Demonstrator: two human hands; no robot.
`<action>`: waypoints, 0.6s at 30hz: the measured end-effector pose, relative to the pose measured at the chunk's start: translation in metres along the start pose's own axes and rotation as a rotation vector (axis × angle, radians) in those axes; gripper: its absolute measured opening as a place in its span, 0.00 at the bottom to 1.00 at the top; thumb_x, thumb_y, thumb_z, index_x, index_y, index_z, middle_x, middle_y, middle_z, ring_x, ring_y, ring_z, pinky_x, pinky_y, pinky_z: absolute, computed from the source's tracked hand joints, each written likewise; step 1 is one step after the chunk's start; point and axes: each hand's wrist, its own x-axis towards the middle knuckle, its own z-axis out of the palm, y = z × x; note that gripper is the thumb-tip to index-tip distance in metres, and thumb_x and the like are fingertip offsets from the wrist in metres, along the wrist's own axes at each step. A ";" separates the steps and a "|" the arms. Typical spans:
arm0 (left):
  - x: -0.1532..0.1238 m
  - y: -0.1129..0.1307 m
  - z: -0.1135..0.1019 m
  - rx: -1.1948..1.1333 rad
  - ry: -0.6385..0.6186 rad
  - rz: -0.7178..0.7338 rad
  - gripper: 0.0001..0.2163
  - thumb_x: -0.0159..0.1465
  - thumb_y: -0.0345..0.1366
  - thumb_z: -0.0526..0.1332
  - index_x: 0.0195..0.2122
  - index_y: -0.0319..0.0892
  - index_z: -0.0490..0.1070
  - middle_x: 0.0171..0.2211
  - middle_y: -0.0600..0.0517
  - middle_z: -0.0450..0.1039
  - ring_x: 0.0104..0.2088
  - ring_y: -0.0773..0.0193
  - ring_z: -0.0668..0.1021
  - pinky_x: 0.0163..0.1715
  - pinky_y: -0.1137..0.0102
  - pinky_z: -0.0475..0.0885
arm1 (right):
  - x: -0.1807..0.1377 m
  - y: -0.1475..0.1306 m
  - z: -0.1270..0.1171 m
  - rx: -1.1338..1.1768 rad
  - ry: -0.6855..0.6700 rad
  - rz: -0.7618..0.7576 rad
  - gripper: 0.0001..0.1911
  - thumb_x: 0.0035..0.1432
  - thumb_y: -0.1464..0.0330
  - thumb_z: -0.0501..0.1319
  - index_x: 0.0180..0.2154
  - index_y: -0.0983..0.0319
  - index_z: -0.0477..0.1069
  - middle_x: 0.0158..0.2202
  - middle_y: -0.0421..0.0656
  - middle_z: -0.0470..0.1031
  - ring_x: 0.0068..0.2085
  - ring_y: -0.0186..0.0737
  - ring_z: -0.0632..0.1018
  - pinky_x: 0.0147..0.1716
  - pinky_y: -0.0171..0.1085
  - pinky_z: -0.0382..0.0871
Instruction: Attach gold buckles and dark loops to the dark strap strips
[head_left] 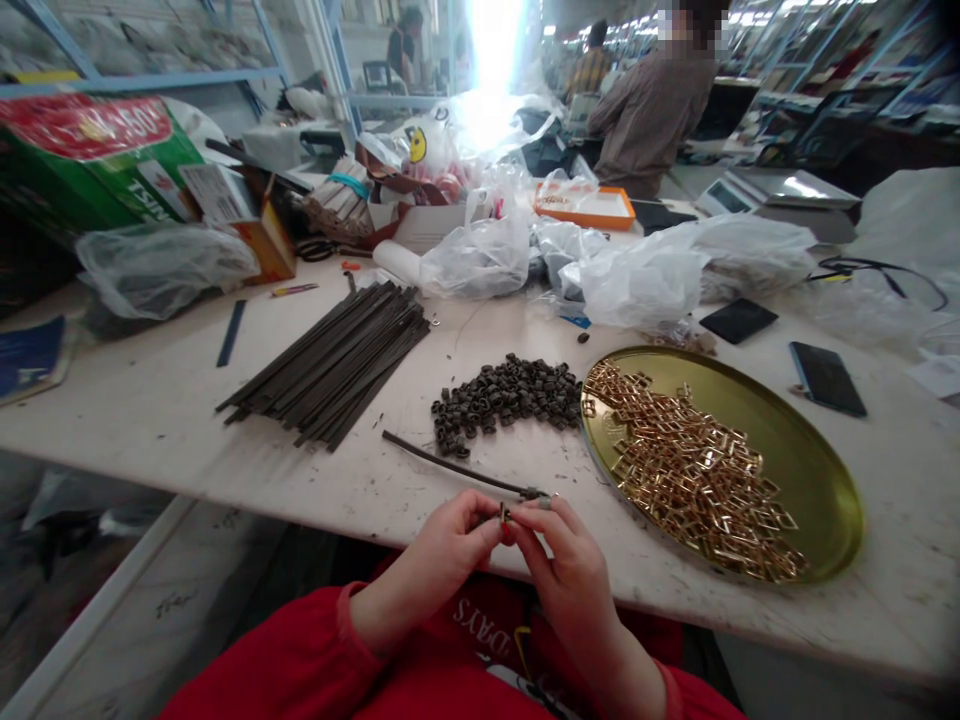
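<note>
Both hands pinch one small piece at the bench's near edge.
Small piece [505, 512] between fingertips of left hand [454, 545] and right hand [570, 560]; too small to read its long axis. Dark strip [450, 463] on bench [315, 485], just beyond: long axis slants from far left to near right, near end at right hand's fingers; whether gripped, cannot tell. Dark loops [517, 390] heaped behind.

A pale worktable [142, 415], dotted with dark specks, spans a large, cluttered workroom. Beyond it on the left stands blue metal shelving [180, 79]; intense white glare [495, 45] floods the top centre, and slanting blue rails [795, 50] cross the blurred upper right.
</note>
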 end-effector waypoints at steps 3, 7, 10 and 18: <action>0.001 -0.004 -0.001 0.028 0.030 0.086 0.10 0.57 0.39 0.59 0.35 0.37 0.67 0.31 0.52 0.70 0.32 0.66 0.71 0.33 0.73 0.65 | -0.005 0.001 0.002 -0.123 -0.002 -0.109 0.11 0.58 0.73 0.55 0.43 0.61 0.69 0.36 0.47 0.72 0.38 0.41 0.75 0.36 0.37 0.71; 0.000 -0.005 0.001 0.037 0.010 0.073 0.09 0.58 0.35 0.56 0.38 0.36 0.67 0.35 0.50 0.71 0.32 0.66 0.71 0.34 0.72 0.66 | -0.009 0.006 0.003 -0.209 0.022 -0.145 0.12 0.59 0.74 0.54 0.44 0.61 0.68 0.35 0.47 0.73 0.36 0.41 0.75 0.34 0.38 0.72; -0.003 -0.003 0.001 0.011 -0.009 0.046 0.10 0.59 0.37 0.56 0.38 0.36 0.67 0.32 0.52 0.70 0.26 0.70 0.69 0.27 0.74 0.65 | -0.009 0.007 0.002 -0.195 0.025 -0.128 0.12 0.58 0.73 0.54 0.44 0.60 0.68 0.35 0.45 0.75 0.35 0.41 0.76 0.33 0.38 0.72; -0.007 -0.004 0.000 0.040 0.009 0.099 0.11 0.57 0.32 0.56 0.40 0.35 0.67 0.35 0.50 0.71 0.31 0.67 0.71 0.31 0.73 0.66 | -0.006 -0.003 0.005 0.150 -0.031 0.228 0.09 0.55 0.67 0.58 0.40 0.60 0.69 0.35 0.43 0.74 0.36 0.39 0.76 0.35 0.37 0.72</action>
